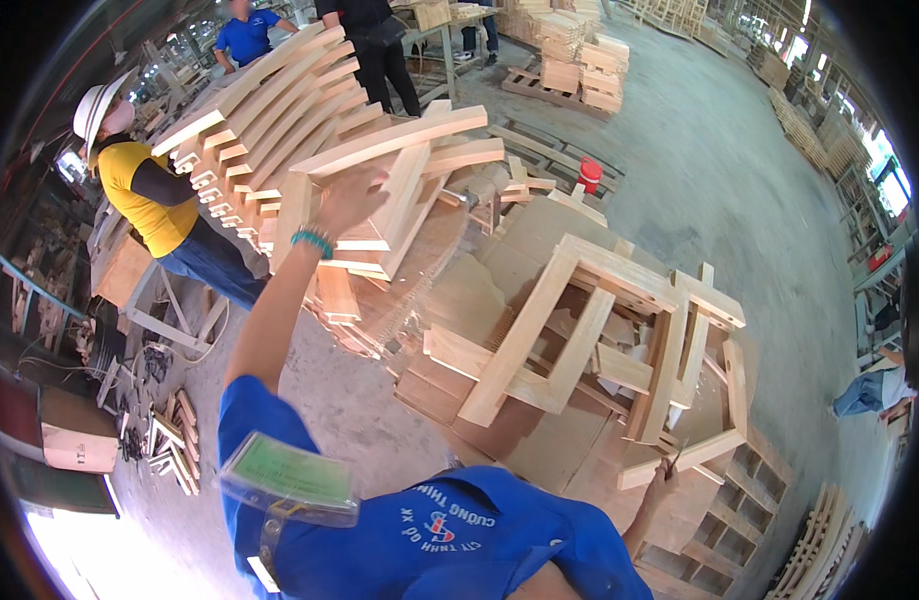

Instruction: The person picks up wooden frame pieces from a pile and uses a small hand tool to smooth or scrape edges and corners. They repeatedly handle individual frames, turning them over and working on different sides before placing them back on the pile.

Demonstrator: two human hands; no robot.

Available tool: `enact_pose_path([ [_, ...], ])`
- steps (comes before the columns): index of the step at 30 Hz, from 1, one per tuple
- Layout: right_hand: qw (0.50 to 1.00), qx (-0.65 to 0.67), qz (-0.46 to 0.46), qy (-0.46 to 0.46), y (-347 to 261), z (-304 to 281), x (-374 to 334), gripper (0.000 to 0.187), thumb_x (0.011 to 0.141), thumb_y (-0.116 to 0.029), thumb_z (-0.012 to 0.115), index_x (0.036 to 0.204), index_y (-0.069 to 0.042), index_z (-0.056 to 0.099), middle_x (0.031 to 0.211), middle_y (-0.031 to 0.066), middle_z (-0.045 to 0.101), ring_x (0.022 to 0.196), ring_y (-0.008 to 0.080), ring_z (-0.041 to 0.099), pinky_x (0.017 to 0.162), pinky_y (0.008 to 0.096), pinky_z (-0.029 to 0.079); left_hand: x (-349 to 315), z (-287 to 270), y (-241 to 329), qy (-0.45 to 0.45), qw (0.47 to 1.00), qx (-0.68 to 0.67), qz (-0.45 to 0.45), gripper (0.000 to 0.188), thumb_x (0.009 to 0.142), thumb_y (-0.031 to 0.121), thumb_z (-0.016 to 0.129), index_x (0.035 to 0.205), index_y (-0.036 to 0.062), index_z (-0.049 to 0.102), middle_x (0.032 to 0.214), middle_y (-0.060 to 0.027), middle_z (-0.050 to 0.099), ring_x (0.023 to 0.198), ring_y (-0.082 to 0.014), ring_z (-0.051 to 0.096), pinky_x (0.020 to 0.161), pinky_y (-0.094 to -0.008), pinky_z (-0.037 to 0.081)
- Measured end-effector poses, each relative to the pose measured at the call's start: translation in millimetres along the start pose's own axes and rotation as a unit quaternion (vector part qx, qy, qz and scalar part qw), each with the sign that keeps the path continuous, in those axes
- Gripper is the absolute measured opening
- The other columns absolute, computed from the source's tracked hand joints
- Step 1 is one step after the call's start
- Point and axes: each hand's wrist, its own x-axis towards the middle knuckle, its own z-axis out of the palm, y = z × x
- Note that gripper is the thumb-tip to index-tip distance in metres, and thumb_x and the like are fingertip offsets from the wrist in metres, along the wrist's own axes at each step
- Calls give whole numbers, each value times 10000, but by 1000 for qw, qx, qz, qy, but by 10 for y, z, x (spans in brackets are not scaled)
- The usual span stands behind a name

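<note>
My left hand (351, 207) reaches out over a pale wooden frame (407, 190) on the stacked pieces, its fingers stretched out and slightly blurred. Whether it touches the wood is hard to tell. A green band circles that wrist. Low on the right, my right hand (663, 486) is closed beside the lower rail of a wooden frame (694, 458). From its fingers pokes a thin, pointed thing, too small to name. Another angled wooden frame (524, 340) lies between my hands, on cardboard (579, 455).
A tall stack of curved wooden pieces (279, 110) rises at the far left, beside a person in yellow (157, 200). A red container (589, 174) stands behind the frames. A slatted pallet (744, 510) lies at lower right, and loose offcuts (174, 445) lie on the left floor.
</note>
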Motion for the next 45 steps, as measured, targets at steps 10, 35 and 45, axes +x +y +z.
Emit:
enact_pose_path([
  [10, 993, -111, 39, 23, -228, -244, -743, 196, 928, -91, 523, 995, 72, 610, 778, 89, 597, 689, 161, 545, 642, 283, 465, 1304, 483, -987, 46, 931, 342, -117, 522, 817, 269, 551, 1308, 121, 455, 1357, -118, 442, 1279, -329, 401, 989, -584, 304],
  [35, 945, 226, 54, -231, -2244, 509, -185, 389, 983, -269, 414, 1307, -73, 500, 791, -26, 518, 560, -6, 328, 461, 150, 240, -356, -1239, 464, 33, 794, -602, -79, 519, 856, 379, 616, 1261, 68, 522, 882, -71, 618, 774, -192, 635, 713, -384, 556],
  [45, 802, 59, -456, -381, -3796, 360, -495, 476, 866, -21, 546, 1327, -138, 526, 991, 111, 500, 810, 222, 530, 733, 340, 450, -876, -777, 1716, 103, 587, -801, 52, 592, 808, 390, 599, 1242, 2, 490, 820, -60, 502, 754, -188, 523, 731, -365, 481],
])
